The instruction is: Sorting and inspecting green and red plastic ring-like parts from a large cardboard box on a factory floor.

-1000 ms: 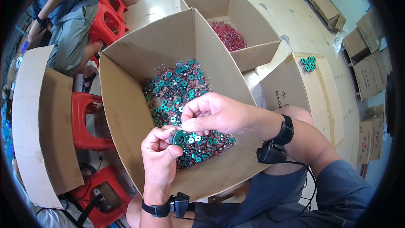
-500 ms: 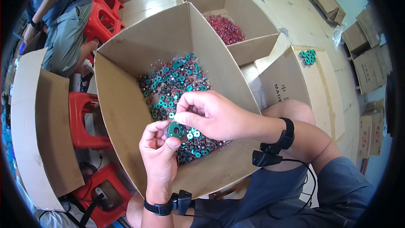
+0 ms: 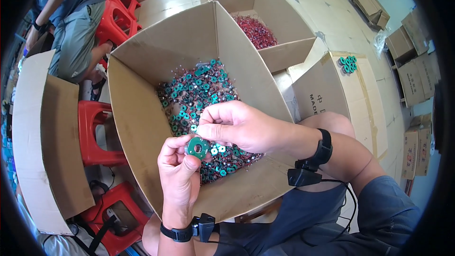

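Note:
My left hand (image 3: 177,173) pinches a green ring-shaped circuit board (image 3: 191,148) between thumb and fingers, its face with the central hole turned up. At the board's upper edge, my right hand (image 3: 239,125) has thumb and index finger pressed together; whatever they grip is hidden. Both hands are over a large open cardboard box (image 3: 163,33). Inside it lies a loose heap of small green ring boards and dark parts with wires (image 3: 194,87), partly covered by my hands.
Behind stands a second cardboard box (image 3: 284,19) holding red parts (image 3: 256,32). At right, several green rings (image 3: 348,64) lie grouped on a closed carton (image 3: 362,95). Red stools (image 3: 92,132) and an open carton (image 3: 35,147) stand left, near a seated person (image 3: 78,33).
The green board has tilted so its face shows more fully and brighter. My right fingers have shifted slightly, and a red wire seen beside them before no longer shows.

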Demonstrator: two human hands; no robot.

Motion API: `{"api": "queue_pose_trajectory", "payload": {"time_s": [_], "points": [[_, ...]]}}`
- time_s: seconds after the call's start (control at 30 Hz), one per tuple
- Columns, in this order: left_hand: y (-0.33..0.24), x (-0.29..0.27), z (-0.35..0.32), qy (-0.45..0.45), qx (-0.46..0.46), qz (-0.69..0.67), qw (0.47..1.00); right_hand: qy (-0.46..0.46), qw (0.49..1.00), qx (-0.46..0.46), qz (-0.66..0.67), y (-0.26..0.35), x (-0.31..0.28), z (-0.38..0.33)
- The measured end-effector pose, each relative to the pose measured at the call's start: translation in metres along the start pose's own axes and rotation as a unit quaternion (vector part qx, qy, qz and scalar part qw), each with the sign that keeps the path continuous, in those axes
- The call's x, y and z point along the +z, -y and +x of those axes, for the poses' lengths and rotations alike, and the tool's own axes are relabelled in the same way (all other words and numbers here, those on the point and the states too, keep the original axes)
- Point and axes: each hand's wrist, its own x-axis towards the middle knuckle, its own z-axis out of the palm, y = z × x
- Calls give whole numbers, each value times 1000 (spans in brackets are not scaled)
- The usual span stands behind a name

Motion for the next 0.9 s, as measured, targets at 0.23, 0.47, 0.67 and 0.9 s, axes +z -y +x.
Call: {"api": "queue_pose_trajectory", "payload": {"time_s": [0.23, 0.47, 0.67, 0.9], "points": [[5, 2, 1, -42, 9, 60, 997, -160, 885, -275, -339, -11, 14, -2], [8, -1, 4, -49, 18, 22, 998, -195, 912, -203, -300, -17, 18, 2], [5, 5, 2, -48, 15, 24, 998, -162, 962, -116, -189, -11, 15, 1], [5, 6, 5, -50, 17, 29, 998, -198, 925, -195, -260, -22, 14, 7]]}}
